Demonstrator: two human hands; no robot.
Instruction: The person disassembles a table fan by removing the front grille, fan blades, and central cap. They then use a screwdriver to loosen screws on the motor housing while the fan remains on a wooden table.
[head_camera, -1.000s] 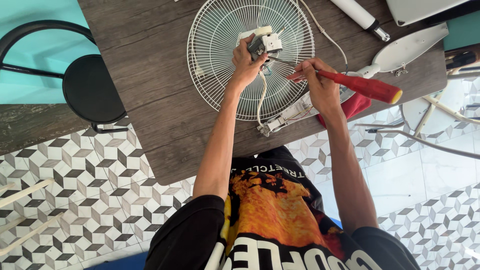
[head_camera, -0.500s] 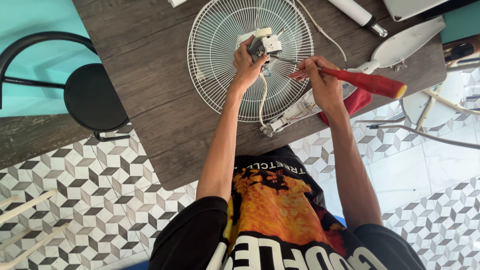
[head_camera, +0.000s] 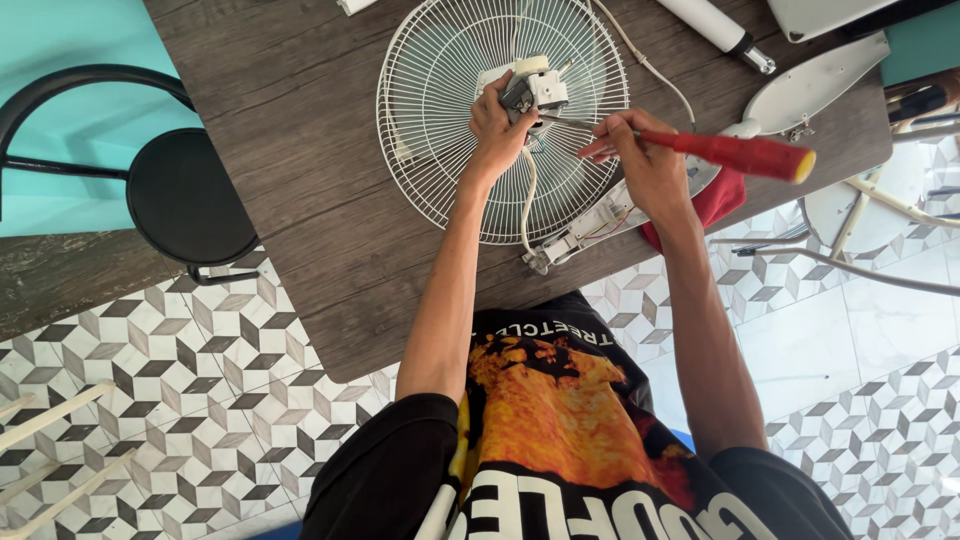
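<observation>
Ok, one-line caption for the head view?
Left hand steadies a small fan motor over a white wire grille; right hand works a red-handled screwdriver.

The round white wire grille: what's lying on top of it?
On the wire grille sits a small motor part, gripped by the left hand. A white cable trails across it. The hand covers the part's underside.

On a dark wooden table (head_camera: 280, 150) lies a white wire fan guard (head_camera: 440, 120); the left hand (head_camera: 497, 125) grips the small motor block (head_camera: 528, 88) over it, while the right hand (head_camera: 645, 165) holds a red-handled screwdriver (head_camera: 730, 152) with its tip at the block
</observation>
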